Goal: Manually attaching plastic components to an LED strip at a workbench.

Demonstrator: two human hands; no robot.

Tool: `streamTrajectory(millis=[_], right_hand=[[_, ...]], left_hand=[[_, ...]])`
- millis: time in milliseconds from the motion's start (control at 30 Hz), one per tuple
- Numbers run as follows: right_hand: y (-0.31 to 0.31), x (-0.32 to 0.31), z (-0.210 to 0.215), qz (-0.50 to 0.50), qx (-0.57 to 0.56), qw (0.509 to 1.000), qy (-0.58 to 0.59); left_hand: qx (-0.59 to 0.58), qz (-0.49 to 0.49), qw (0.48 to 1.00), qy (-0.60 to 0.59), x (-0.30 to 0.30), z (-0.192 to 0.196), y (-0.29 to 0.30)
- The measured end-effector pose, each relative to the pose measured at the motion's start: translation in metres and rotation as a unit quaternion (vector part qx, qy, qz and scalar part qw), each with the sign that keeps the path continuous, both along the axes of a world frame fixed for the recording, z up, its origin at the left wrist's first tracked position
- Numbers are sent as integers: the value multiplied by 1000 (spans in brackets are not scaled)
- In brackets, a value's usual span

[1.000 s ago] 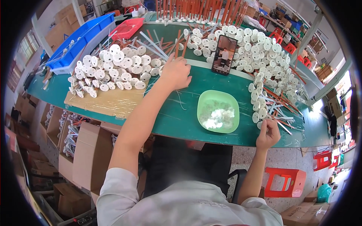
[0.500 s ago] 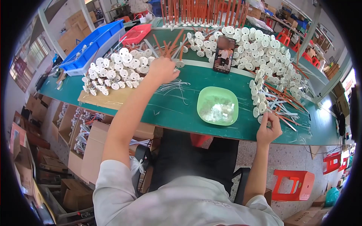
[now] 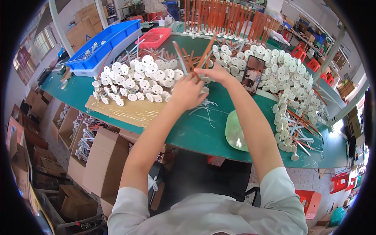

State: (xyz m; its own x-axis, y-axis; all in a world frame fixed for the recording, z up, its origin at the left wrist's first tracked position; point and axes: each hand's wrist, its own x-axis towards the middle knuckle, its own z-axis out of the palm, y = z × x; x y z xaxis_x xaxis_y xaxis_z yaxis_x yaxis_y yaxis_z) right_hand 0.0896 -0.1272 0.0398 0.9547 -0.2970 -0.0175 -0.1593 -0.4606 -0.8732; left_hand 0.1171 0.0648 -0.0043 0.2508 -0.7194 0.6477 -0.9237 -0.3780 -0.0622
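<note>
A long green table (image 3: 188, 133) fills the view, its edges bowed by the lens and its far right end running out of frame. Cardboard boxes (image 3: 105, 156) crowd the floor under its near left edge. On the far left corner sit a blue plastic crate (image 3: 105, 41) and a smaller red tray (image 3: 154, 37). A flat sheet of cardboard (image 3: 125, 111), glossy with tape, lies near the front edge.

Heaps of white plastic discs on thin stems cover much of the surface: one pile (image 3: 137, 80) on the left, a larger one (image 3: 290, 78) on the right, spilling toward the near edge. Behind them a row of upright orange-brown sticks (image 3: 227, 17) stands like a fence. A dark phone (image 3: 253, 74) leans among the right-hand discs. A pale green bowl (image 3: 235, 131) is half hidden behind the right forearm; its contents cannot be made out.

The left hand (image 3: 188, 92) is curled down over loose white stems (image 3: 205, 107) on the table, fingers bent and closed; what exactly they grip is hidden under the knuckles. The right hand (image 3: 215, 73) is pinched shut, thumb against fingertips, on a few orange sticks (image 3: 197, 58) that fan upward above the table, between the two disc piles. How many sticks it holds is too fine to tell.
</note>
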Motion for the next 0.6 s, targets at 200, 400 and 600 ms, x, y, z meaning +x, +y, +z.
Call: streamTrajectory(millis=[200, 400, 600], right_hand=[[9, 80, -20, -40, -4, 997, 60], [6, 106, -24, -78, -17, 994, 70], [3, 129, -44, -74, 8, 989, 124]], left_hand=[[-45, -89, 995, -31, -14, 13, 36], [-151, -24, 983, 98, -36, -9, 109], [-226, 57, 941, 245, -26, -29, 123]])
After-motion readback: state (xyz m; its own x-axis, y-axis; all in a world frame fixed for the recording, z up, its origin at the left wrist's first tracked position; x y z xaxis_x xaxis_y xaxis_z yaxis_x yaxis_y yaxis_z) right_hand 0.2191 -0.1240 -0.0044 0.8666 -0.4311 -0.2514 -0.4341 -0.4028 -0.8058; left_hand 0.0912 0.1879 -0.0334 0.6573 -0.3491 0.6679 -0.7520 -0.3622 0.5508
